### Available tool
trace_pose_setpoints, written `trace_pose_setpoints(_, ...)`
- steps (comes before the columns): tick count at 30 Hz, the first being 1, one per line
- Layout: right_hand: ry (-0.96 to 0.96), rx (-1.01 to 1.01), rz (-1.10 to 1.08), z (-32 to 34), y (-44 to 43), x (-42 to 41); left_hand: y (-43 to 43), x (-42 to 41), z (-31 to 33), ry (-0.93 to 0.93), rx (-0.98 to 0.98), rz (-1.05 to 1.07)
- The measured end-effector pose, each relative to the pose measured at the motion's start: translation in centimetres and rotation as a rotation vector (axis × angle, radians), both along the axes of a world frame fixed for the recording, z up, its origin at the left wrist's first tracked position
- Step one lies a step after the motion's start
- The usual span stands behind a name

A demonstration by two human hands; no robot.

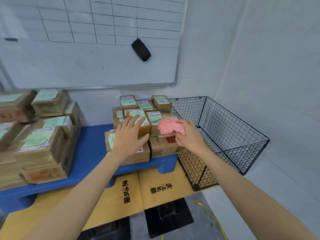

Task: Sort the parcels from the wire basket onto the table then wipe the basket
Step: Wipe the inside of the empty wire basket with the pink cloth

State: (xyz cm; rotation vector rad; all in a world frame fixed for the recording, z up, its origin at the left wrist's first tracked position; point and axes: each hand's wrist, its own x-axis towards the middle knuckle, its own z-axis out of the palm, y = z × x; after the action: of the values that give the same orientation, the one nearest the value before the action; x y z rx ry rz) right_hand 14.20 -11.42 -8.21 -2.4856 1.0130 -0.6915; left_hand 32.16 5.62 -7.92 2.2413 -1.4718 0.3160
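The wire basket [232,125] stands at the right of the scene, in the corner by the pale wall [277,66], open side up, its black mesh letting the surface beneath show through. Its left side sits just beside the right-hand group of parcels [161,102], brown cardboard boxes with green and white labels, stacked in two or three layers on the right end of the blue tabletop [90,144]. In front of that group the right hand [189,134] is raised with its fingers curled tight around a crumpled pink cloth [170,126], which bulges out to the left of the fist, near the basket's left rim but apart from it. The left hand [129,135] is held out beside it with the fingers straight and slightly spread, palm down over the near parcels of the same group; whether it touches them I cannot tell. Both forearms are bare. A taller stack of parcels [43,141] fills the left end of the tabletop, well apart from the right group, with bare blue surface between. The tabletop's feet and the basket's near corner rest on tan cardboard sheets [155,187] printed with dark characters. A yellow cable [213,217] runs along the grey floor at the near right. On the far wall hangs a whiteboard [86,63] ruled with a grid, a black eraser [141,49] stuck to it.
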Motion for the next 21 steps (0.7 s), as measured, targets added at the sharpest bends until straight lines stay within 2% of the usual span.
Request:
trace_pose_setpoints(8, -0.066, -0.070, -0.082, 2.8, -3.7, -5.4, -4.3, -3.6, 1.7, -0.046, -0.010, -0.068)
trace_pose_setpoints(13, -0.071, -0.015, -0.057, 2.7, -5.5, -9.1, -6.7, -7.1, 1.0, -0.036, 0.011, -0.097)
trace_pose_setpoints(21, -0.053, 0.004, 0.025, 3.0, -11.1, -15.5, -10.1, -13.4, -1.1, 0.025, 0.045, 0.001)
